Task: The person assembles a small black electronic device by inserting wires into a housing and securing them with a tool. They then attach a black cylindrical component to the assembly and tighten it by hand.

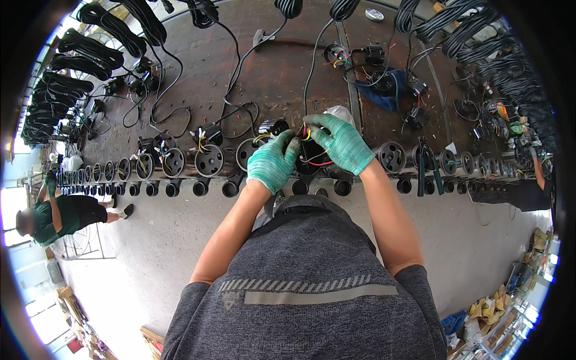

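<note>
Both my hands wear green knit gloves and meet at the table's near edge. My left hand [273, 161] pinches a bundle of thin coloured wires [307, 134], yellow and red among them. From the other side my right hand [342, 143] has its thumb and fingers closed on the same wires. A black cable [308, 81] runs down from above to my fingertips. Just below them sits a black round housing [307, 168], partly hidden, with a red wire curving across its mouth. Left of my fingers lies a small black cylindrical part [274, 126] with yellow wires.
Round black housings [209, 161] line the table edge on both sides. Pliers [427, 167] with dark green handles hang right of my hand. Coiled black cables [90, 51] ring the far side. A blue cloth [384, 90] lies at back right. Other people [66, 210] work at both ends.
</note>
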Tool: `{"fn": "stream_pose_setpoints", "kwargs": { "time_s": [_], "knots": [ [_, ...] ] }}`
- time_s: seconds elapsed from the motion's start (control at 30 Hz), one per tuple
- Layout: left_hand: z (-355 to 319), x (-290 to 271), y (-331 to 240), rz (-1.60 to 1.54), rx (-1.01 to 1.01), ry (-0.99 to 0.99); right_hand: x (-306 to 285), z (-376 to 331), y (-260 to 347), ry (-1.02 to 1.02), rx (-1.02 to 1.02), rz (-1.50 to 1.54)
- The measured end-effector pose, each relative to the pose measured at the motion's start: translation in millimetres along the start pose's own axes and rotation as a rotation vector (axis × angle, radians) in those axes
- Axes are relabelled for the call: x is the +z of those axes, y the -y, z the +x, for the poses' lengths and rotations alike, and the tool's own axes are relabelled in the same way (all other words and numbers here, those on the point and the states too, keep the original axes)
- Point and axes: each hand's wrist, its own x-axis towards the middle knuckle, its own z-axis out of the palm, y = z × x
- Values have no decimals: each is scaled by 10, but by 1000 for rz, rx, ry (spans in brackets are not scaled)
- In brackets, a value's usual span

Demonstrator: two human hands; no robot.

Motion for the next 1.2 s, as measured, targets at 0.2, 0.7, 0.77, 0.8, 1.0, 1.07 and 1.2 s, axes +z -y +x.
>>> {"fn": "stream_pose_setpoints", "kwargs": {
  "time_s": [0.2, 0.7, 0.77, 0.8, 1.0, 1.07, 1.2],
  "knots": [
    [-11, -20, -47, 33, -9, -12, 14, 71, -16, 64, 57, -128],
    [-2, -30, -9, -57, -23, 0, 185, -868, 1, -242, 434, 684],
    [-4, -79, -78, -43, -69, 40, 193, -881, 6, -281, 48, 214],
    [2, -95, -110, -37, -90, 58, 137, -841, 104, -262, -44, 114],
    [-19, 24, -12, 2, 356, -378, 163, -636, 249, -203, -16, 111],
    [19, 35, 120, -140, 589, -377, 207, -569, 95, -238, -105, 82],
    [53, -58, -29, -117, 649, -17, 220, -553, 28, -203, -180, 92]
  ]
}}
